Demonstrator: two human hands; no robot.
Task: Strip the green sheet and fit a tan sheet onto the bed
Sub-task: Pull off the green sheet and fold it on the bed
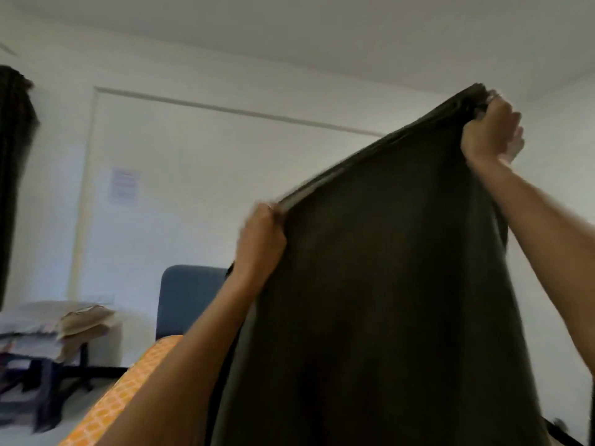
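Head view is blurred, the sheet [386, 300] cut off below, its top edge gripped by the left hand [260, 243] low and the right hand [486, 133] high.

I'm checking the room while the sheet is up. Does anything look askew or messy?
The green sheet hangs lopsided: the right hand grips its edge higher than the left hand. Papers at far left are heaped untidily.
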